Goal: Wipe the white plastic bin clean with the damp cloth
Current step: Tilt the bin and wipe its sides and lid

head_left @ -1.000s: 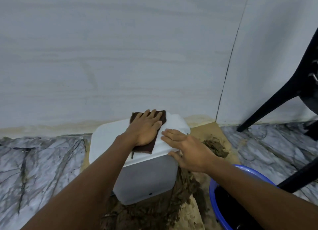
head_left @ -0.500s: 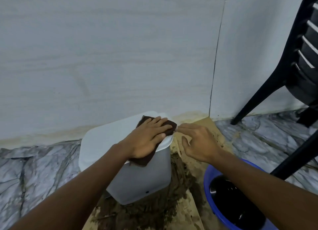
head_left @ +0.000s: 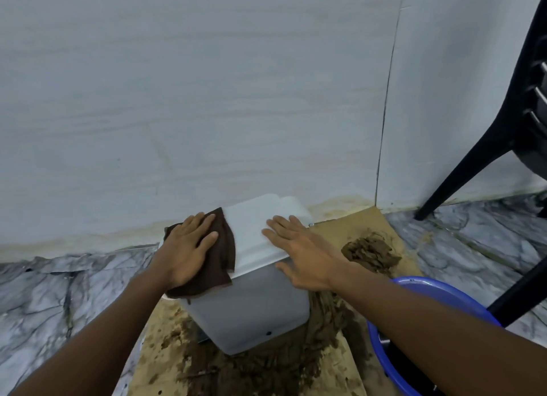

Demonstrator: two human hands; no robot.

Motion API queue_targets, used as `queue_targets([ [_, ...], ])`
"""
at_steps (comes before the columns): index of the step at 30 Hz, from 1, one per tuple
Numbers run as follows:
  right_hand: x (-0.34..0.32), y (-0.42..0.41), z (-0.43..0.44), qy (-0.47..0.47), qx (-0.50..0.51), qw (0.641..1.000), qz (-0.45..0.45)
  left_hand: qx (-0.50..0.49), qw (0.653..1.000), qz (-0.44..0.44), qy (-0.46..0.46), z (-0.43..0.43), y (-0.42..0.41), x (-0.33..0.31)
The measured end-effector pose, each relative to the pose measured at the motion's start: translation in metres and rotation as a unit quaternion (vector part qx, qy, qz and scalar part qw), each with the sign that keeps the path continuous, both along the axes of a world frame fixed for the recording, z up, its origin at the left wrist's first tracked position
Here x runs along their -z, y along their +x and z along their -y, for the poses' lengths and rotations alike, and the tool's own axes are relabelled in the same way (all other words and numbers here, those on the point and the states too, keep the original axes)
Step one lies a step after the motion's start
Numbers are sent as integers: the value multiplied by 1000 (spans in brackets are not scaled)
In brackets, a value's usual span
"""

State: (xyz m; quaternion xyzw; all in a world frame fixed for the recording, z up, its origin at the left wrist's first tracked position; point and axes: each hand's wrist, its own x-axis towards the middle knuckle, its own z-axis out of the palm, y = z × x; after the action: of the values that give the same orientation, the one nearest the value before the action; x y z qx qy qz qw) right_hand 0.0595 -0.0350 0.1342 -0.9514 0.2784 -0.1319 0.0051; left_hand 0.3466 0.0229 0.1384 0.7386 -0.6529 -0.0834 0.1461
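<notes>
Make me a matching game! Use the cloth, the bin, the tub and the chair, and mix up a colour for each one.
Things:
1. cloth
2. bin
3. tub
4. chair

Colours:
A. blue
B. black
C. brown
D. white

Right pairs: 1-C, 2-D, 3-A, 4-B.
</notes>
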Motion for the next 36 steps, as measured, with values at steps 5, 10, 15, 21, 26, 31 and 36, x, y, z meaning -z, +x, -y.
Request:
queue_targets([
  [5,1,6,2,-20,32,999,-14,-27,999,16,28,28,-7,-8],
  [10,-2,5,10,-32,34,998,-47,-35,998,16,43,32,1,-12],
  [15,-4,15,8,-56,5,996,-65,-87,994,-3,63,20,18,-19],
  [21,-10,8,29,-47,14,996,-76,-109,993,1,55,14,4,-18],
  [26,-11,20,35,-18,54,998,-18,-47,999,18,6,20,-10,-15],
  [31,-5,46,26,-42,49,998,5,-26,999,21,19,34,12,-12],
  [36,-6,74,15,-38,-2,999,-20,-69,997,-6,29,41,42,-10],
])
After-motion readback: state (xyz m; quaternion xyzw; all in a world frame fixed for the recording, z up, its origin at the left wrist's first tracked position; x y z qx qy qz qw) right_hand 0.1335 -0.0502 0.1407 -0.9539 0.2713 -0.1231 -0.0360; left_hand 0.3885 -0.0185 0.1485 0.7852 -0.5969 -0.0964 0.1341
